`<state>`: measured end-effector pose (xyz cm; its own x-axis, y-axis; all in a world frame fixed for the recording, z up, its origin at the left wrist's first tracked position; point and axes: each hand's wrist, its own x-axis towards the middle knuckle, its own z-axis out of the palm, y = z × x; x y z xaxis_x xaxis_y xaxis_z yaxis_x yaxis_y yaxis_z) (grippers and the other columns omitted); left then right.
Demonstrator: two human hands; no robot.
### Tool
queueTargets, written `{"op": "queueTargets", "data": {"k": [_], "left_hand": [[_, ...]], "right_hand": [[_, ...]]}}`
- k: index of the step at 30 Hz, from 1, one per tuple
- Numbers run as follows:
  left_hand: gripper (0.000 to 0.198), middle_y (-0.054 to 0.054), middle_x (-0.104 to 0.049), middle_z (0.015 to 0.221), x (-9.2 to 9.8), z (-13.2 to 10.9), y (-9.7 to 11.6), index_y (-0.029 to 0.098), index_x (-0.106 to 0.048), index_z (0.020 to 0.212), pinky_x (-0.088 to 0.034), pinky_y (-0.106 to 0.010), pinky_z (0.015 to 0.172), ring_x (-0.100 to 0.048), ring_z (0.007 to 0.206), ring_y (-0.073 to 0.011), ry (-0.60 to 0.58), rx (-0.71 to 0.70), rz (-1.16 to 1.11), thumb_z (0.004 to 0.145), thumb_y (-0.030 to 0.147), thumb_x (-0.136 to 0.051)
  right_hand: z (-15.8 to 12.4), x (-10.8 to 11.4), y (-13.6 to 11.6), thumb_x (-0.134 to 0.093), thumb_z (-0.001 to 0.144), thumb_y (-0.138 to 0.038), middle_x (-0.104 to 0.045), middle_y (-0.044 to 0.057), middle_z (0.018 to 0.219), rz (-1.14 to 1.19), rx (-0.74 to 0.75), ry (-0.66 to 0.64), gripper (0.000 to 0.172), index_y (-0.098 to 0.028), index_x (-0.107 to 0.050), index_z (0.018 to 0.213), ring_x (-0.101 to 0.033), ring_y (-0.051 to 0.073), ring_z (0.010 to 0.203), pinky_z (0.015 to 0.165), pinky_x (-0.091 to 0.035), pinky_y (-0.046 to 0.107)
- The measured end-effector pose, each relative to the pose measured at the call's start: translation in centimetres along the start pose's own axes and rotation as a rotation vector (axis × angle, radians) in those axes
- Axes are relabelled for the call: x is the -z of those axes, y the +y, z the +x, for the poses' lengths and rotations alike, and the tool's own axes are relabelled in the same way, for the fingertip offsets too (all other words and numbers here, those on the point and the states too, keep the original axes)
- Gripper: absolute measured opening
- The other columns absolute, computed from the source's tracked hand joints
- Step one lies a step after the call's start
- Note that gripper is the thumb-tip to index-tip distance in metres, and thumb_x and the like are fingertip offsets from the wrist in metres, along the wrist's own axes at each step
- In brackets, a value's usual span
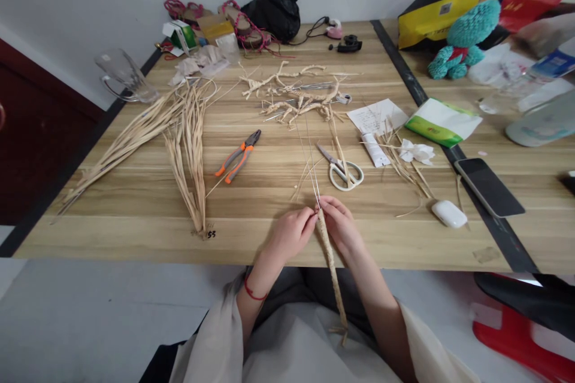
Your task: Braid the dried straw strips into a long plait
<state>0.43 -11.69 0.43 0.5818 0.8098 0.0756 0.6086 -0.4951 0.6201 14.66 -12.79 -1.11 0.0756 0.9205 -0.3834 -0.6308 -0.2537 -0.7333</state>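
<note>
A long straw-wrapped stem (pixel 331 269) runs from between my hands down over the table's front edge towards my lap. Two thin metal wires (pixel 313 170) stick out of its upper end, pointing away from me. My left hand (pixel 290 233) pinches the stem's top from the left, fingertips closed. From the right, my right hand (pixel 342 227) closes its fingers round the same end. White-handled scissors (pixel 345 175) lie just beyond my hands with a straw strand across them. Pliers with orange and grey handles (pixel 238 155) rest farther left.
Bundles of dry straw (pixel 193 149) spread over the left side, near a glass mug (pixel 128 78). Wrapped branches (pixel 305 102) lie at the back middle. To the right are a white tube (pixel 375 149), a phone (pixel 489 187), a white case (pixel 449 214) and a turquoise crocheted figure (pixel 467 39).
</note>
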Motion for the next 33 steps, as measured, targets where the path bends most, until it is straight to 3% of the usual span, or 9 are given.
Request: {"op": "queueTargets", "data": {"k": [33], "left_hand": [[0.027, -0.005, -0.065, 0.082, 0.08, 0.07, -0.04, 0.019, -0.054, 0.089, -0.044, -0.027, 0.067, -0.061, 0.075, -0.0162, -0.005, -0.014, 0.012, 0.096, 0.031, -0.031]], "right_hand": [[0.01, -0.11, -0.04, -0.076, 0.065, -0.031, -0.064, -0.001, 0.07, -0.03, 0.025, 0.01, 0.016, -0.021, -0.068, 0.075, -0.056, 0.012, 0.067, 0.068, -0.046, 0.024]]}}
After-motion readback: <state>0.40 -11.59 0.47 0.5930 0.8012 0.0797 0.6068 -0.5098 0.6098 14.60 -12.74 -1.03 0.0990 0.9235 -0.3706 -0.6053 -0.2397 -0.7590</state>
